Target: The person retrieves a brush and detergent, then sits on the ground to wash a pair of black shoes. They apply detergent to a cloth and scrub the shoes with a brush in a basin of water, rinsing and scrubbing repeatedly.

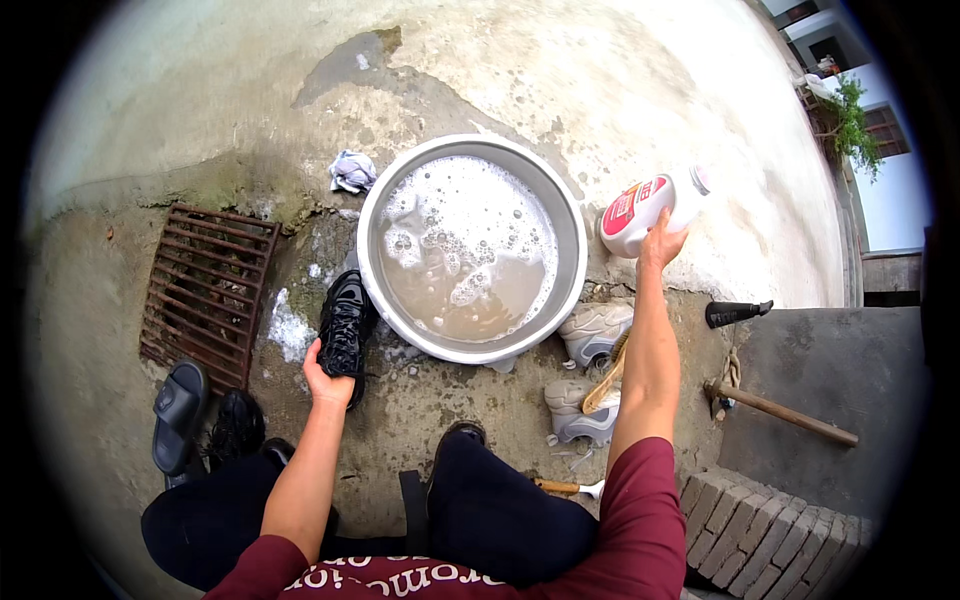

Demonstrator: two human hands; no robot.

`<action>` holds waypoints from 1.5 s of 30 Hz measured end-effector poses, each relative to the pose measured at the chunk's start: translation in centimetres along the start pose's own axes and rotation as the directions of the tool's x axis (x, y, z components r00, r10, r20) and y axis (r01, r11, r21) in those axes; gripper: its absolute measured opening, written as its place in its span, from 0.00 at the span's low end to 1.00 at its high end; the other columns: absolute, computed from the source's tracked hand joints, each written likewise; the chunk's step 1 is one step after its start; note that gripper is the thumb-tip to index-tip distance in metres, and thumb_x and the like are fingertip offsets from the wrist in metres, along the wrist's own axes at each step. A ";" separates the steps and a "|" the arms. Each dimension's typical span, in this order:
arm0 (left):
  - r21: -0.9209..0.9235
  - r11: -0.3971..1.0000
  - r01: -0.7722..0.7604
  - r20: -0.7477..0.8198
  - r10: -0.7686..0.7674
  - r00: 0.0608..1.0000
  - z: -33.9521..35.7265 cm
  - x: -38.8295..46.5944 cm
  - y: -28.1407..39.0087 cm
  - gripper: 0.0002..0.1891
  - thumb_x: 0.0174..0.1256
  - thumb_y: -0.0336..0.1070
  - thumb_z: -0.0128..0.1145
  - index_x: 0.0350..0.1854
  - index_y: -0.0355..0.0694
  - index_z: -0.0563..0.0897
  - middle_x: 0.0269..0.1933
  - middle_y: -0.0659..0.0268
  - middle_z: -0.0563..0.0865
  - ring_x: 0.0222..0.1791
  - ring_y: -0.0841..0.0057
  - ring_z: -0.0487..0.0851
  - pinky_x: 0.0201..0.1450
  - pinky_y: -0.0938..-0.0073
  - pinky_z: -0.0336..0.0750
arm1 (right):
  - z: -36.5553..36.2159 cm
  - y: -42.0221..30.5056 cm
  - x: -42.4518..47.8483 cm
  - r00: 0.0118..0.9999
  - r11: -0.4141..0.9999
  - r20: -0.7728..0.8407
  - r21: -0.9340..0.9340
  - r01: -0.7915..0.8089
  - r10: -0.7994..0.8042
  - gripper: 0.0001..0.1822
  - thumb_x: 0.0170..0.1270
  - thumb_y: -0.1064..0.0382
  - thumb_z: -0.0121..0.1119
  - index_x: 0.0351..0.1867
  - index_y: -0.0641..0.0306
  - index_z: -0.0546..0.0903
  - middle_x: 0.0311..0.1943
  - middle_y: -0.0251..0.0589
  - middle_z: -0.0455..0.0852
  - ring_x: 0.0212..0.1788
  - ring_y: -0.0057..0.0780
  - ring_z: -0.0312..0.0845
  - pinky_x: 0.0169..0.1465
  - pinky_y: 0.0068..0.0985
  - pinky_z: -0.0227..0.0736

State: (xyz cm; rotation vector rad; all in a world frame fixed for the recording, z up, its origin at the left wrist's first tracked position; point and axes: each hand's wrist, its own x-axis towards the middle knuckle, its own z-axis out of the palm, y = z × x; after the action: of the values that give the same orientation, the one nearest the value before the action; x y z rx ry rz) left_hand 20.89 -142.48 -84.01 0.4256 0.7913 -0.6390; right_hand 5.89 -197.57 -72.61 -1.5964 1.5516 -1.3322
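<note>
My left hand (pixel 327 379) grips a black lace-up shoe (pixel 346 322) by its heel end, just left of a metal basin (pixel 474 352). Cloudy brown water (pixel 480 300) with white suds fills much of the basin. Out to the right, my right hand (pixel 660 241) holds a white plastic bottle (pixel 679 196) with a red label around its side. The bottle is tilted, its capped end pointing up and right. Below my right forearm lie two pale sneakers (pixel 596 330), partly hidden, with a wooden-handled brush (pixel 602 386) resting against them.
A rusty drain grate (pixel 210 289) lies at left, near a black slide sandal (pixel 180 412) and another black shoe (pixel 236 427). A crumpled cloth (pixel 352 172) sits behind the basin. At right are a black tube (pixel 736 313), a wooden-handled hammer (pixel 784 414) and stacked bricks (pixel 765 525). A second brush (pixel 566 487) lies near my knee.
</note>
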 end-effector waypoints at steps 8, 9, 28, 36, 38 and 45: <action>0.049 0.998 -0.036 -0.059 0.039 0.997 0.1 0.5 0.1 0.20 0.64 0.43 0.49 0.50 0.34 0.79 0.50 0.55 0.84 0.49 0.59 0.82 0.56 0.58 0.76 | -10.3 3.9 -5.4 0.951 0.742 0.255 -0.601 0.297 -0.174 0.45 0.56 0.45 0.66 0.65 0.73 0.59 0.59 0.65 0.66 0.61 0.55 0.62 0.65 0.41 0.57; 0.069 0.996 -0.059 -0.051 0.062 0.997 0.1 0.7 0.0 0.20 0.65 0.43 0.48 0.51 0.34 0.79 0.50 0.55 0.84 0.49 0.58 0.82 0.56 0.58 0.76 | -12.9 4.5 -7.4 0.953 0.641 0.256 -0.706 0.301 -0.165 0.49 0.54 0.43 0.66 0.68 0.72 0.55 0.62 0.66 0.62 0.64 0.58 0.57 0.67 0.43 0.53; -0.057 0.997 0.049 -0.153 -0.057 0.987 2.0 -0.8 5.7 0.18 0.64 0.38 0.48 0.49 0.31 0.78 0.49 0.50 0.83 0.48 0.57 0.83 0.54 0.57 0.78 | -4.1 -19.1 -34.6 -0.032 0.874 0.998 -0.035 0.485 0.058 0.33 0.69 0.52 0.52 0.72 0.50 0.55 0.55 0.59 0.77 0.53 0.53 0.76 0.58 0.35 0.68; 0.406 0.914 -0.012 -0.129 0.070 0.989 8.7 -14.4 17.6 0.24 0.57 0.43 0.59 0.53 0.36 0.73 0.57 0.57 0.73 0.59 0.68 0.70 0.65 0.57 0.62 | -0.5 -18.0 -41.3 -0.150 0.938 0.987 -0.009 0.347 0.065 0.29 0.70 0.55 0.54 0.70 0.54 0.61 0.58 0.47 0.75 0.56 0.30 0.71 0.59 0.25 0.64; 0.605 0.762 -0.232 0.313 0.041 0.949 10.9 -18.9 24.7 0.17 0.65 0.40 0.51 0.52 0.38 0.75 0.50 0.60 0.81 0.50 0.72 0.79 0.56 0.65 0.73 | -1.6 -18.4 -39.9 -0.159 0.961 0.987 0.068 0.270 -0.025 0.28 0.71 0.61 0.53 0.70 0.57 0.61 0.59 0.42 0.73 0.55 0.25 0.68 0.58 0.22 0.64; 0.914 -0.254 0.316 -0.292 0.128 0.948 1.1 -24.9 37.4 0.31 0.69 0.62 0.43 0.33 0.35 0.86 0.30 0.61 0.88 0.27 0.78 0.83 0.37 0.77 0.77 | -7.2 -20.1 -36.5 -0.010 0.971 0.989 -0.140 0.195 0.145 0.29 0.72 0.61 0.51 0.72 0.53 0.58 0.33 0.29 0.76 0.27 0.11 0.65 0.29 0.13 0.60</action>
State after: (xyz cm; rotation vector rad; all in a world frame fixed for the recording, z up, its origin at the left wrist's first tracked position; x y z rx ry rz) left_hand 33.26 -106.61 -59.97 2.1674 0.3237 -1.3887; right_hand 13.32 -157.29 -62.14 -1.9325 0.6139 0.3412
